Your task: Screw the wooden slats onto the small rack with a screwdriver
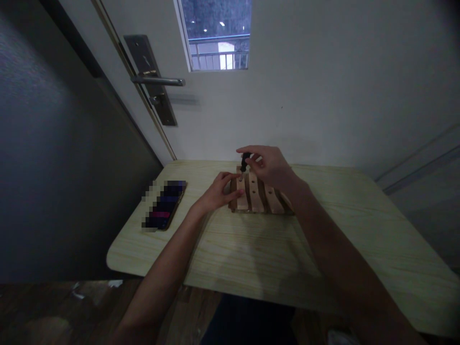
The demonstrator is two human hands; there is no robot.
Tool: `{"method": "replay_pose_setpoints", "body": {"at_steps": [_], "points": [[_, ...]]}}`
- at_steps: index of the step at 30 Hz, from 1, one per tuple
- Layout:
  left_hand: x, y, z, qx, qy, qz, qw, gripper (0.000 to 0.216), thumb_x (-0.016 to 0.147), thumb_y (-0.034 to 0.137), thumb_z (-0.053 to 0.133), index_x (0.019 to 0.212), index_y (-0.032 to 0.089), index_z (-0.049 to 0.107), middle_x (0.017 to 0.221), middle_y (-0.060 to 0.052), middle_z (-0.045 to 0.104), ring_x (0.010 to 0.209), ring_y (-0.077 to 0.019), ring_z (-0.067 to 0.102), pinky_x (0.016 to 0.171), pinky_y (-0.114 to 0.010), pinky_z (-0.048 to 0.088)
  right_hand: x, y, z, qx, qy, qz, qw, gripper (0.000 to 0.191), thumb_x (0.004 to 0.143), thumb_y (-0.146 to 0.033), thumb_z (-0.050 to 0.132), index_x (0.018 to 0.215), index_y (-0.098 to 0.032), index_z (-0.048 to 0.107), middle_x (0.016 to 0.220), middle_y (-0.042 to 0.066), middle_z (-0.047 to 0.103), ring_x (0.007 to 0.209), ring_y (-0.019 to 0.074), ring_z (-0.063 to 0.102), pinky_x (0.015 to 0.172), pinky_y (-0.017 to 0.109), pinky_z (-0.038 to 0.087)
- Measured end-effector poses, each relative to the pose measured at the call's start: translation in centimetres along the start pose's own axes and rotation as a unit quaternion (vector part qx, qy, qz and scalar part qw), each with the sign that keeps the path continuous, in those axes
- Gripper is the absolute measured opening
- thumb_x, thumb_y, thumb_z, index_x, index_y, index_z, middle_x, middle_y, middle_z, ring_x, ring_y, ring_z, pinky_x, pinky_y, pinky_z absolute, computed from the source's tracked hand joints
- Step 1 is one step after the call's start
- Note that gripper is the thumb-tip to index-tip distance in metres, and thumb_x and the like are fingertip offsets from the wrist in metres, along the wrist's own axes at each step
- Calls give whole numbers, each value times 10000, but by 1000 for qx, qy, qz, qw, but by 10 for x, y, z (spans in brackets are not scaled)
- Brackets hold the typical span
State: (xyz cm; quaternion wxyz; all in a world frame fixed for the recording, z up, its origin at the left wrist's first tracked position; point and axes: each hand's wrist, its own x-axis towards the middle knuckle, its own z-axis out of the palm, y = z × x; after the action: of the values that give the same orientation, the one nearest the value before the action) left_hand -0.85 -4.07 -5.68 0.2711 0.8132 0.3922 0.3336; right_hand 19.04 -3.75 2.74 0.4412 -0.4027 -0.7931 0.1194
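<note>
A small screwdriver (245, 162) with a black handle stands nearly upright, its tip at the upper end of the leftmost pale strip. My right hand (269, 165) is closed on the handle from the right, pinching it between thumb and fingers. Under the tip lies a slatted wooden piece (257, 201), with pale wavy strips over darker wood and dark round holes in several strips. My left hand (220, 191) holds its left end, thumb and index finger on either side of the tip's strip. My right hand and wrist hide part of the piece's far right side.
The pale wood-grain table (223, 249) has rounded corners and stands against a white door (305, 96). A phone (167, 206), partly blurred out, lies on the left of the table. Above it, a metal door handle (158, 81) juts out. My legs (247, 323) are below the front edge.
</note>
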Motion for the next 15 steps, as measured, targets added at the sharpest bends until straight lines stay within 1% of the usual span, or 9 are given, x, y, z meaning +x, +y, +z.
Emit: {"method": "replay_pose_setpoints", "body": {"at_steps": [3, 5, 7, 9, 11, 13, 15], "points": [[0, 2, -1, -6, -2, -3, 1000, 498, 849, 460, 654, 1289, 241, 571, 1255, -100, 502, 1230, -262, 504, 1145, -492, 367, 3, 1, -1, -31, 11, 22, 999, 109, 774, -240, 708, 862, -179, 727, 747, 32, 708, 635, 157, 594, 670, 308, 461], [0, 2, -1, -7, -4, -3, 1000, 498, 851, 454, 653, 1291, 238, 570, 1270, -105, 501, 1238, -268, 499, 1147, -503, 363, 4, 2, 0, -36, 15, 31, 999, 154, 741, -312, 764, 759, -181, 685, 669, 12, 668, 607, 148, 570, 630, 291, 430], [0, 0, 0, -7, -2, -3, 1000, 506, 849, 453, 654, 1295, 231, 568, 1280, -112, 499, 1241, -278, 495, 1143, -518, 364, 4, 3, 0, -36, 16, 31, 999, 216, 732, -361, 778, 722, -186, 651, 660, 7, 656, 599, 142, 558, 617, 284, 416], [0, -2, 0, -6, -2, -1, 1000, 514, 849, 460, 653, 1299, 229, 563, 1280, -114, 497, 1239, -280, 494, 1140, -522, 367, 4, 4, 1, -25, 19, 24, 999, 213, 728, -360, 776, 772, -190, 656, 740, 19, 683, 619, 143, 564, 636, 292, 431], [0, -3, 0, -6, -3, 3, 1000, 518, 854, 468, 645, 1304, 227, 556, 1273, -112, 495, 1238, -273, 494, 1142, -510, 366, 3, 3, 1, 5, 12, 21, 1000, 189, 738, -306, 747, 869, -188, 677, 848, 35, 711, 638, 146, 582, 652, 300, 455], [0, -4, 0, -6, -6, 7, 1000, 515, 862, 470, 634, 1306, 222, 552, 1273, -112, 490, 1242, -267, 492, 1146, -498, 362, 2, 2, 1, 37, -7, 32, 999, 188, 762, -237, 679, 940, -179, 693, 869, 41, 721, 623, 145, 599, 630, 297, 472], [0, -3, 0, -8, -4, 9, 1000, 512, 863, 467, 633, 1302, 217, 554, 1272, -113, 489, 1242, -266, 491, 1146, -493, 361, 2, 0, 0, 54, -20, 39, 998, 212, 777, -182, 606, 962, -167, 707, 864, 47, 731, 617, 144, 616, 615, 290, 488]]}}
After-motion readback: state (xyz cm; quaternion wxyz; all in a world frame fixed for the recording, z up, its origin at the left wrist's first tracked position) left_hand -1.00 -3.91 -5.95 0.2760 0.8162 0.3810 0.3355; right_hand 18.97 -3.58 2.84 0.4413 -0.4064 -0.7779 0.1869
